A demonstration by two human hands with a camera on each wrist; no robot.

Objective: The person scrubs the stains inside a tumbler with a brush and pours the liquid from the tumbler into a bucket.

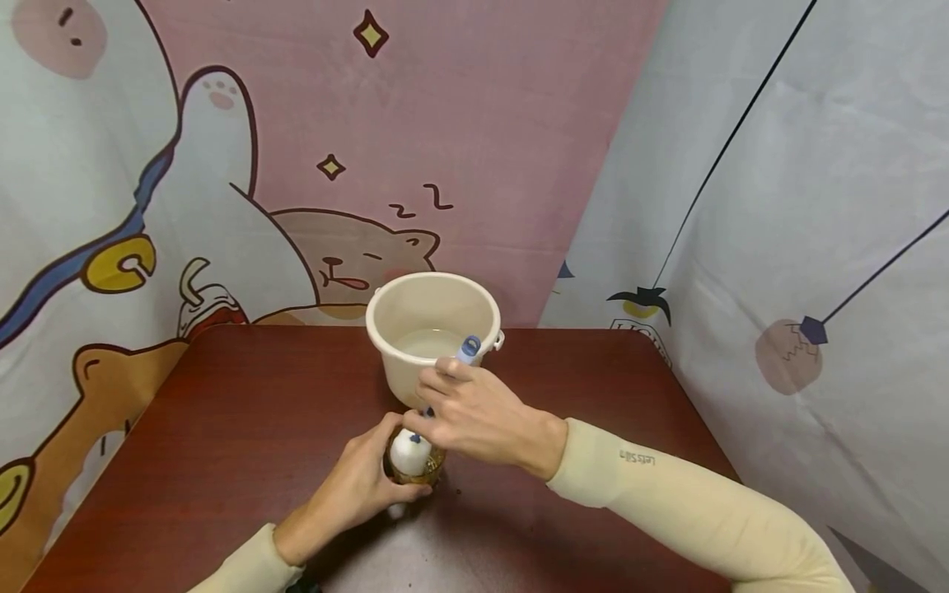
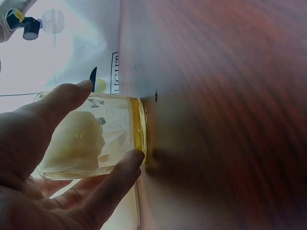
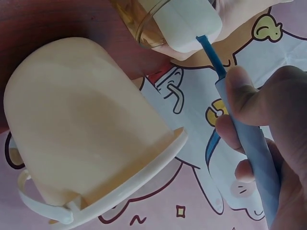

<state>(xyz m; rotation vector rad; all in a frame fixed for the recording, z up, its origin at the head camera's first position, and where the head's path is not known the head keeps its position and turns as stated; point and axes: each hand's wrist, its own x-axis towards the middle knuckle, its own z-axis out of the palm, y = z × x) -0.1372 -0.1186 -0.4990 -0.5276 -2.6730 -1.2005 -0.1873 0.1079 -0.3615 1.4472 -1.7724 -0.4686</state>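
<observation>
An amber-tinted glass (image 2: 115, 129) stands on the table, and my left hand (image 1: 356, 478) grips it around its sides. Inside the glass is a white sponge-like head (image 1: 410, 452), which sticks up above the rim in the head view. A blue handle (image 3: 252, 143) joins that head by a darker blue neck (image 3: 212, 57). My right hand (image 1: 482, 416) holds the handle with fingers curled round it, above the glass and tilted. In the left wrist view my left thumb and fingers (image 2: 117, 184) lie along the glass wall.
Just behind the hands a cream bucket (image 1: 404, 375) with liquid in it stands on the reddish-brown table (image 1: 282, 412). Its handle (image 3: 45, 203) hangs at the side. Printed cloth (image 1: 474, 123) hangs behind and to the right of the table.
</observation>
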